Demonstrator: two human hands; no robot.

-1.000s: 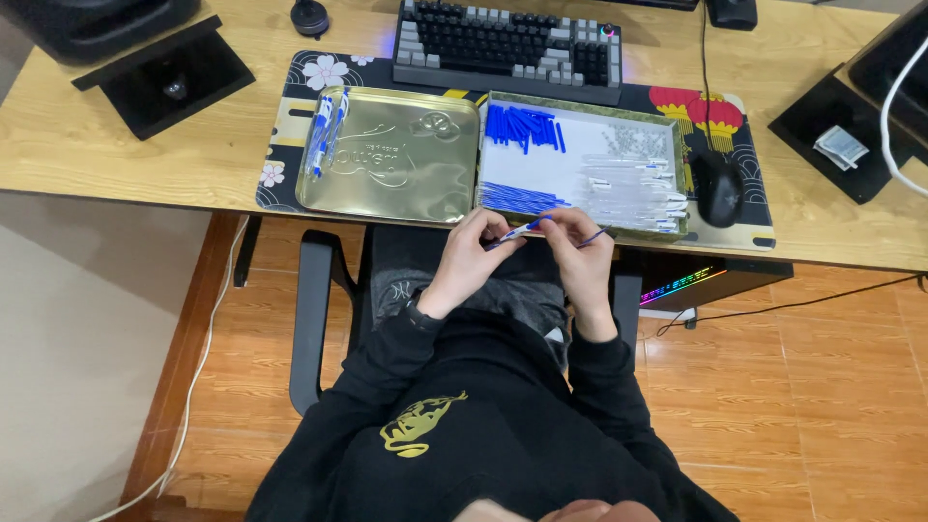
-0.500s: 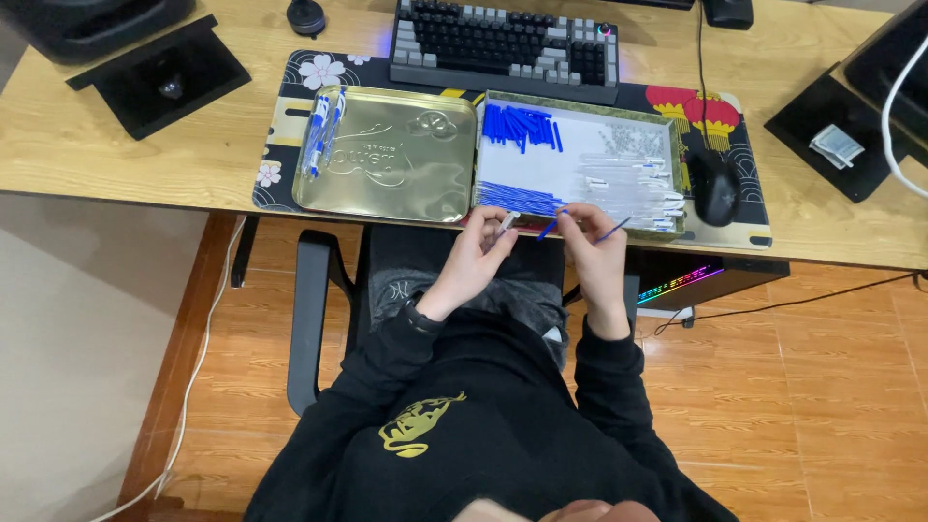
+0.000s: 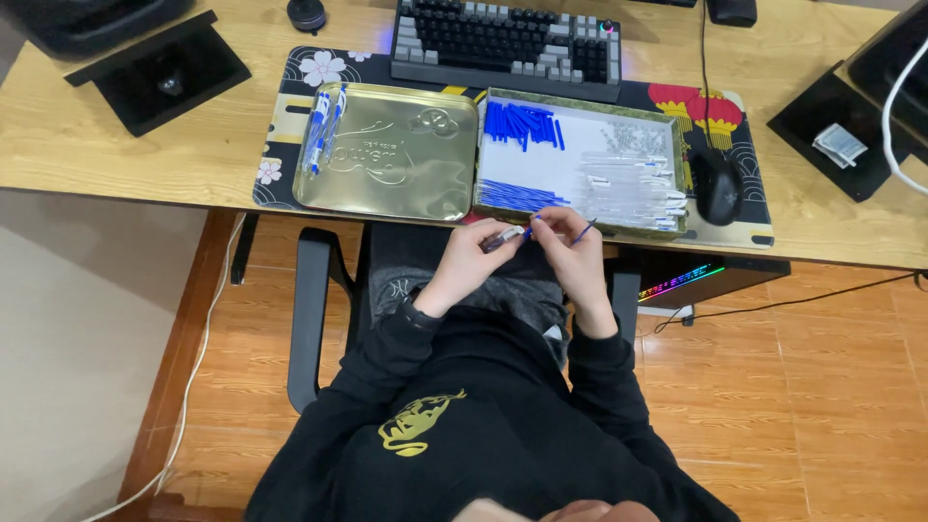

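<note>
Your left hand (image 3: pixel 471 259) pinches a clear pen barrel (image 3: pixel 505 237); your right hand (image 3: pixel 568 253) grips a thin blue refill (image 3: pixel 581 232) at its tip. Directly beyond both: parts tray (image 3: pixel 578 111), gold tin lid (image 3: pixel 391 155), bench (image 3: pixel 116 159).

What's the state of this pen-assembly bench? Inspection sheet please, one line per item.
Surface: wooden desk with a patterned desk mat.
Job's things: clear pen barrel and thin blue refill in the hands; tin box with blue caps, refills and clear barrels; gold lid with finished pens.
Clutter: keyboard, mouse, black stands at both ends.
Grippers: left hand pinches the barrel; right hand pinches the refill.
Cables: white cable down the left; black cable on the floor.
Surroundings: chair, tiled floor, lit computer case under the desk.
</note>
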